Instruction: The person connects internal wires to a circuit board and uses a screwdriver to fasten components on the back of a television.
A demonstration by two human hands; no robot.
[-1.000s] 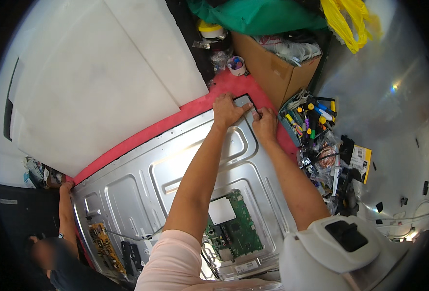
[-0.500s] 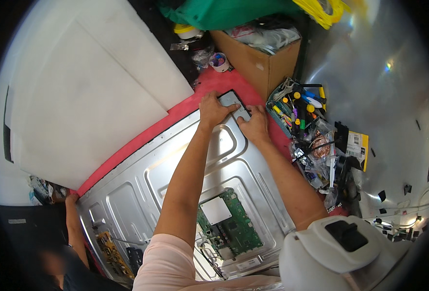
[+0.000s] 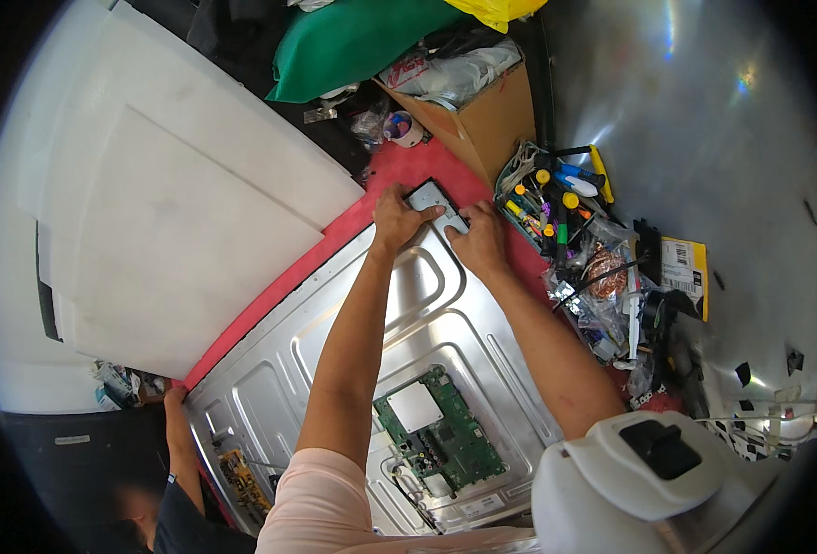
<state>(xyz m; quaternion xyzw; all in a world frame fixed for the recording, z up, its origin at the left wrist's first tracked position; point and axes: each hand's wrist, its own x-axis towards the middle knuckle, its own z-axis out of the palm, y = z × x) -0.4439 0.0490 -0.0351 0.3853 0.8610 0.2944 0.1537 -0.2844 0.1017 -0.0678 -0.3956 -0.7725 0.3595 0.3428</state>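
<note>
A large silver metal-backed TV panel (image 3: 334,294) lies face down on a red padded surface. My left hand (image 3: 401,220) grips its far corner, fingers over the edge and thumb pressed on the metal. Close beside it, my right hand (image 3: 478,242) is closed on the same corner from the right side, its fingertips partly hidden beyond the edge. Between the two thumbs shows the corner's bare grey metal with a dark rim. A green circuit board (image 3: 459,452) with a white square cover is mounted on the panel's near part.
At the lower left, another person's hand (image 3: 176,395) touches the panel's far-left corner. White foam sheets (image 3: 196,203) stand beyond the red padding (image 3: 408,171). To the right lie a tray of screwdrivers (image 3: 556,198) and bagged parts. A cardboard box (image 3: 491,120) stands behind.
The view has turned a little, shifting the surroundings. Both my hands stay on the panel's corner, and the other person's hand stays at the far-left corner.
</note>
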